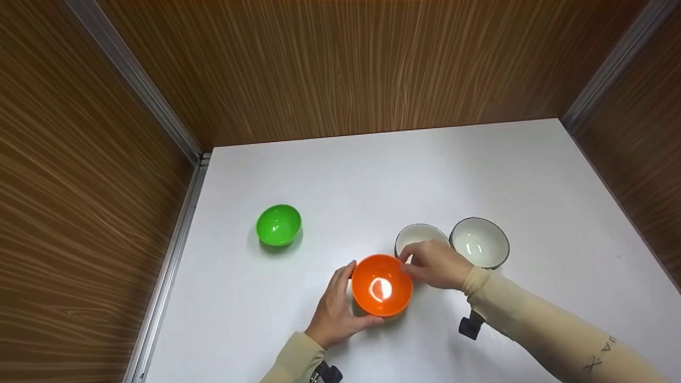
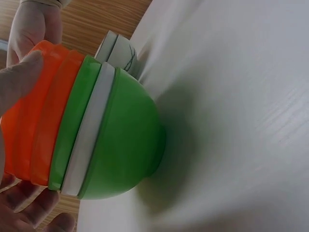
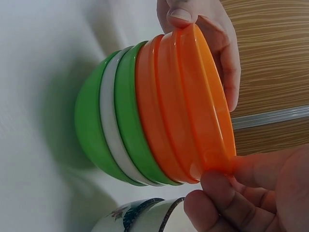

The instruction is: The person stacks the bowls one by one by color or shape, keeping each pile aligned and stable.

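A nested stack of bowls stands between my hands, its top orange bowl (image 1: 381, 285) facing up. Under the orange layers, the right wrist view shows a green bowl (image 3: 128, 111), a white bowl (image 3: 110, 116) and another green bowl (image 3: 87, 121) at the bottom. My left hand (image 1: 336, 311) holds the stack from the left, thumb in front and fingers around the far side, at the orange layers. With thumb and fingers, my right hand (image 1: 436, 264) pinches the right rim of the top orange bowl. That hand partly covers a white bowl (image 1: 420, 232) behind it.
Another white dark-rimmed bowl (image 1: 480, 242) stands to the right, beside the partly covered one. A single green bowl (image 1: 279, 225) sits farther left on the white table (image 1: 229, 298). Wood-grain panels (image 1: 340, 69) enclose the back and sides.
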The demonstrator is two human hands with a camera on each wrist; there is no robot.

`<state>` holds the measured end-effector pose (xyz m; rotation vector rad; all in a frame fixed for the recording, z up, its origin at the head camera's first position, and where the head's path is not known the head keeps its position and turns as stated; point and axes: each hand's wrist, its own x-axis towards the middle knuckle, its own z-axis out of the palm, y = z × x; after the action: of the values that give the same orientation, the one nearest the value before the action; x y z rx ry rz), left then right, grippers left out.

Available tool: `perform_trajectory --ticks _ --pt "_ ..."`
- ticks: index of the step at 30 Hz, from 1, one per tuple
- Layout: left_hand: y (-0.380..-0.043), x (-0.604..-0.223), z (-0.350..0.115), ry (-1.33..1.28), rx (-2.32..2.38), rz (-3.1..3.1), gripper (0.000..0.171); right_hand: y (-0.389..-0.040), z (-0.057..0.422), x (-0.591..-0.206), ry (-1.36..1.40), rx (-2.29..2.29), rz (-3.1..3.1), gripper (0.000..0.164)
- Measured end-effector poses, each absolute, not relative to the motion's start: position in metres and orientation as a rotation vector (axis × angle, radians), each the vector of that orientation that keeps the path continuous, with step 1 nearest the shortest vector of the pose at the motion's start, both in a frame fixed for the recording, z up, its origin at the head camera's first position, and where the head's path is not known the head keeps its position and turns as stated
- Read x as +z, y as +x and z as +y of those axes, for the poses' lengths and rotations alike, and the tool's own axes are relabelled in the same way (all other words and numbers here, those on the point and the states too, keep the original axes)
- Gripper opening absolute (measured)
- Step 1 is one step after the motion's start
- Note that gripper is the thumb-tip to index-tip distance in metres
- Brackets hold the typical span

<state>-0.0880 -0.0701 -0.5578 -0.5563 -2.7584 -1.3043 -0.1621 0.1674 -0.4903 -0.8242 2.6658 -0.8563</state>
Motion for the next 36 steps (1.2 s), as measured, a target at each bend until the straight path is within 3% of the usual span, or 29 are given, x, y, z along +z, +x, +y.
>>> perform_trajectory --ticks 8,16,19,25,36 --pt "-0.091 -0.559 -0.069 -0.572 -1.260 -2.753 0.110 -0.162 0.172 -0.491 -0.891 -0.925 2.629 0.021" --pt "-0.093 -0.562 -0.072 -0.612 -1.226 -2.721 0.105 -0.153 0.168 -0.499 -1.183 -0.914 2.532 0.090" --pt "-0.093 -0.563 -0.076 -0.633 -1.207 -2.707 0.103 -0.150 0.166 -0.502 -1.251 -0.890 2.511 0.104" --pt "-0.097 -0.562 -0.087 -0.591 -1.251 -2.709 0.096 -0.148 0.166 -0.506 -1.298 -0.830 2.509 0.109" --pt "-0.130 -0.564 -0.121 -0.292 -1.195 -2.668 0.071 -0.148 0.167 -0.509 -1.258 -0.786 2.517 0.110"
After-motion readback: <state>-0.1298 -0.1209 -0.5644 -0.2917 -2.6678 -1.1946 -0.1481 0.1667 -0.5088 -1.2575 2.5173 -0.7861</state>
